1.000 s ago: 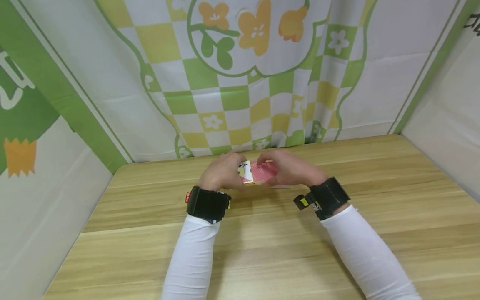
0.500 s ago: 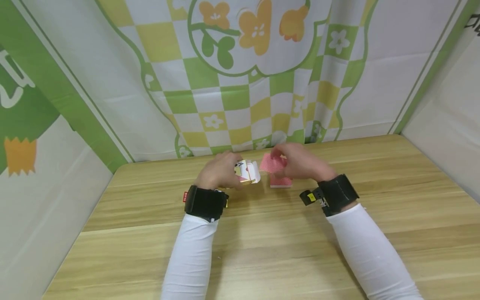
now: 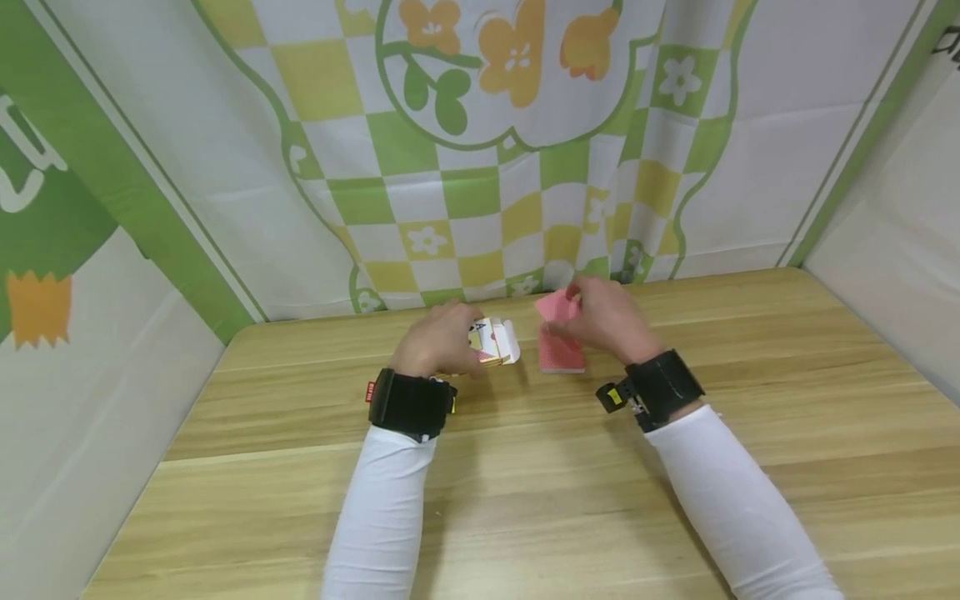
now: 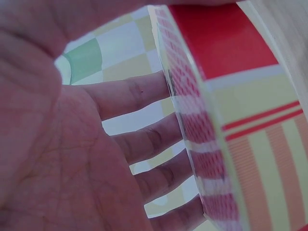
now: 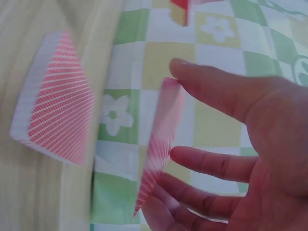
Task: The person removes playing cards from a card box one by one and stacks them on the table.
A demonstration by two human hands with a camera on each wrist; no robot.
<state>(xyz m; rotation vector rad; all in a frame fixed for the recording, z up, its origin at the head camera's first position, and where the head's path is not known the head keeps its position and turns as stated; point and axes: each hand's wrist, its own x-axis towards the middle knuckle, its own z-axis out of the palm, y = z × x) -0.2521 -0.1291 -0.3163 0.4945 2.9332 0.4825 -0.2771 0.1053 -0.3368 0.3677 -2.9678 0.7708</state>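
My left hand [image 3: 441,340] grips a playing-card box [image 3: 501,340] between thumb and fingers, its white flap open toward the right. In the left wrist view the box [image 4: 240,96] shows red, cream and striped printing, with the fingertips along its edge. My right hand [image 3: 606,317] pinches a thin red-backed playing card [image 3: 557,307] by its edges, tilted. Below and in front of it, a stack of red-backed playing cards [image 3: 561,357] lies on the table. The right wrist view shows the held card [image 5: 161,134] nearly edge-on, apart from the stack [image 5: 62,106].
The wooden table [image 3: 540,500] ends at the back against a green, white and yellow checked curtain [image 3: 472,192], close behind both hands. White cloth walls [image 3: 900,192] stand at the sides. Each wrist wears a black strap [image 3: 411,407] with a small camera.
My right hand has moved right and back from the box's open end, carrying the card to above the stack, which now shows more. The left hand with the box has barely moved.
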